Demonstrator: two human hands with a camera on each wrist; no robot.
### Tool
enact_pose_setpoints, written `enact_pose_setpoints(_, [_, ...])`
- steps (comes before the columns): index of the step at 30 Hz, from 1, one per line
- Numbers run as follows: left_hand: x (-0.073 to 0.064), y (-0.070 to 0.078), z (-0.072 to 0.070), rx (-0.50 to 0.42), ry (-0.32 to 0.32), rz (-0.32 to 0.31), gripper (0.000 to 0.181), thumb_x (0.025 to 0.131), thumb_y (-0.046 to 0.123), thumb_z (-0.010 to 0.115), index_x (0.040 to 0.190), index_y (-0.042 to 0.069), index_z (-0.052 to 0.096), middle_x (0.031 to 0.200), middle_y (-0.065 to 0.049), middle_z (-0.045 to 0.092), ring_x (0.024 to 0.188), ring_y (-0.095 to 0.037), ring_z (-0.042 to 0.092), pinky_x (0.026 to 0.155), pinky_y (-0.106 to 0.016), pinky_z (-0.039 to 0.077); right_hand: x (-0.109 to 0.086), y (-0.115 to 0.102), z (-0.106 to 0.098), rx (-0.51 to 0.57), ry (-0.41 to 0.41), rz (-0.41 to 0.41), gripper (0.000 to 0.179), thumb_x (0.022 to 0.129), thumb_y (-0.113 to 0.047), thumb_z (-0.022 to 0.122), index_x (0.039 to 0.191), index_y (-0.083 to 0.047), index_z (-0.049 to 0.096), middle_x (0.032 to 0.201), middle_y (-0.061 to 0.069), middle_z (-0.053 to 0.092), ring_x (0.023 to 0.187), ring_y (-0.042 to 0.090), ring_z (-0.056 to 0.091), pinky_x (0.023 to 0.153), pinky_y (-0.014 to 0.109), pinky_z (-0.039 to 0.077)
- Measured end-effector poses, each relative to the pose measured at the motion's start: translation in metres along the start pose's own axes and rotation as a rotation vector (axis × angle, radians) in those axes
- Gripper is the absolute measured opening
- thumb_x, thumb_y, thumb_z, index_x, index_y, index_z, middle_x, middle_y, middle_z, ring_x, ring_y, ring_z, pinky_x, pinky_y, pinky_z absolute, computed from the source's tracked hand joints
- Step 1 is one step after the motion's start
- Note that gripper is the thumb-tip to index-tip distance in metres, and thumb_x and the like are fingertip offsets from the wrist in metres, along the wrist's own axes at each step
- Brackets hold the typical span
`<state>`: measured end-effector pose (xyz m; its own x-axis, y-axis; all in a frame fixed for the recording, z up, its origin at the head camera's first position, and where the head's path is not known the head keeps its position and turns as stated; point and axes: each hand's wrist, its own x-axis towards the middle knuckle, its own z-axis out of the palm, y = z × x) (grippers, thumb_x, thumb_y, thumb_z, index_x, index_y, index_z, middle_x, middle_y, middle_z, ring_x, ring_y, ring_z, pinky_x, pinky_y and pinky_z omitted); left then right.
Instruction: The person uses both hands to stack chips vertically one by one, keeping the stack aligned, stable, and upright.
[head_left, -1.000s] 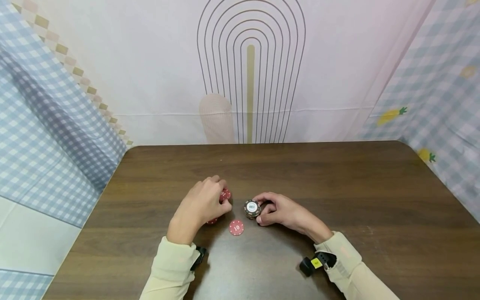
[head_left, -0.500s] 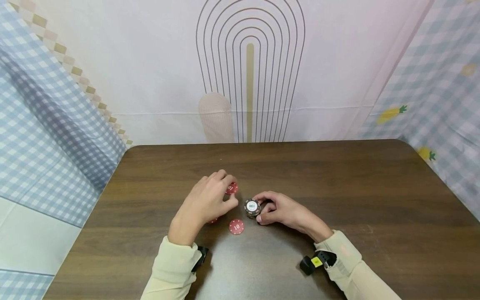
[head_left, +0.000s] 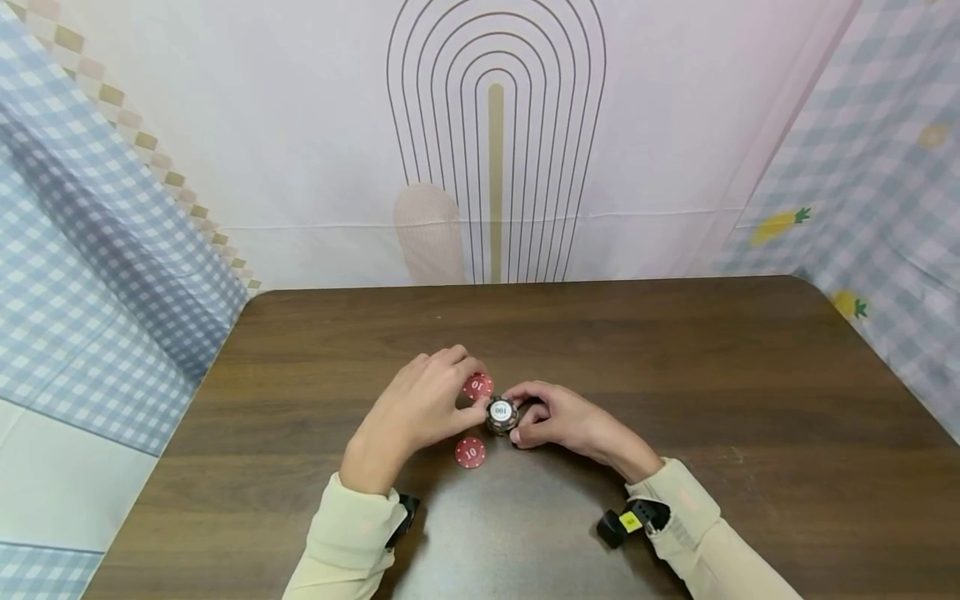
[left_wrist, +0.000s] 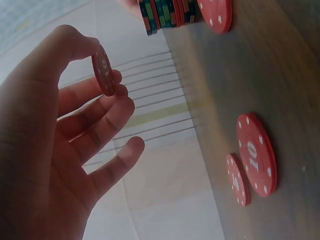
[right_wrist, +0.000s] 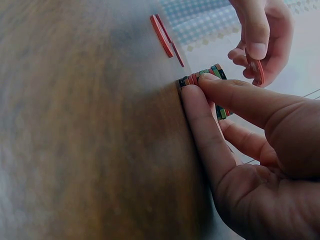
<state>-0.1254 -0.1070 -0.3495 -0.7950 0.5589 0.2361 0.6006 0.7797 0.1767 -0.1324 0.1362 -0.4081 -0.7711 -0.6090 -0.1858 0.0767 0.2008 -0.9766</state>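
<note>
My left hand (head_left: 423, 404) pinches a red poker chip (left_wrist: 103, 72) between thumb and fingers, held just above the tabletop. In the head view this chip sits directly left of and behind a short stack of poker chips (head_left: 502, 415), whose top chip is dark with a white "100" centre. From the side, the stack shows mixed dark, green, red and brown edges. My right hand (head_left: 558, 423) grips the stack from the right, thumb and fingertips against its side. A red "10" chip (head_left: 470, 452) lies flat in front of the stack.
Beneath my left hand lie two more red chips, one (left_wrist: 256, 152) close beside another (left_wrist: 237, 180); the hand hides them in the head view. The brown wooden table (head_left: 675, 350) ends at a white patterned cloth (head_left: 315, 167) behind and checked cloths at both sides.
My left hand has lifted the red chip and carried it rightward to the stack. The right hand stays at the stack, hardly moving.
</note>
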Motion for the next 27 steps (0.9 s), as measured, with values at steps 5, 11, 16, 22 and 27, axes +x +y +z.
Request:
enact_pose_setpoints(5, [0.004, 0.007, 0.004, 0.000, -0.032, 0.034, 0.030, 0.088, 0.030, 0.073, 0.113, 0.013, 0.076, 0.105, 0.001, 0.068, 0.092, -0.019, 0.066, 0.083, -0.040, 0.055, 0.000, 0.000, 0.000, 0.010, 0.000, -0.002, 0.057, 0.088, 0.009, 0.075, 0.140, 0.012, 0.052, 0.089, 0.003, 0.071, 0.081, 0.009, 0.065, 0.076, 0.022, 0.054])
enact_pose_setpoints(11, [0.006, 0.015, 0.011, 0.001, -0.078, 0.057, 0.032, 0.090, 0.029, 0.071, 0.116, 0.011, 0.076, 0.107, 0.000, 0.068, 0.098, -0.019, 0.067, 0.086, -0.039, 0.055, -0.001, 0.000, 0.000, 0.028, -0.006, -0.008, 0.057, 0.089, 0.011, 0.072, 0.142, 0.013, 0.049, 0.088, 0.004, 0.072, 0.083, 0.010, 0.068, 0.078, 0.022, 0.055])
enact_pose_setpoints(16, [0.008, 0.018, 0.014, -0.028, -0.096, 0.077, 0.031, 0.088, 0.023, 0.072, 0.117, 0.010, 0.076, 0.104, 0.000, 0.067, 0.095, -0.019, 0.067, 0.085, -0.037, 0.057, -0.003, -0.001, 0.000, 0.023, 0.007, 0.008, 0.058, 0.089, 0.010, 0.070, 0.143, 0.014, 0.047, 0.086, 0.005, 0.072, 0.083, 0.011, 0.068, 0.077, 0.022, 0.055])
enact_pose_setpoints(22, [0.008, 0.021, 0.016, -0.048, -0.133, 0.062, 0.030, 0.092, 0.023, 0.074, 0.118, 0.009, 0.075, 0.105, -0.001, 0.066, 0.093, -0.018, 0.067, 0.084, -0.036, 0.058, -0.003, -0.001, 0.000, 0.007, 0.012, 0.001, 0.058, 0.088, 0.009, 0.070, 0.141, 0.015, 0.047, 0.084, 0.004, 0.072, 0.082, 0.009, 0.068, 0.077, 0.021, 0.055])
enact_pose_setpoints(27, [0.007, 0.022, 0.017, -0.058, -0.158, 0.047, 0.026, 0.092, 0.023, 0.073, 0.115, 0.010, 0.076, 0.099, 0.001, 0.064, 0.085, -0.014, 0.063, 0.078, -0.031, 0.056, -0.003, -0.001, 0.000, 0.020, 0.007, 0.006, 0.058, 0.089, 0.009, 0.070, 0.142, 0.015, 0.046, 0.084, 0.003, 0.072, 0.082, 0.009, 0.068, 0.077, 0.021, 0.055])
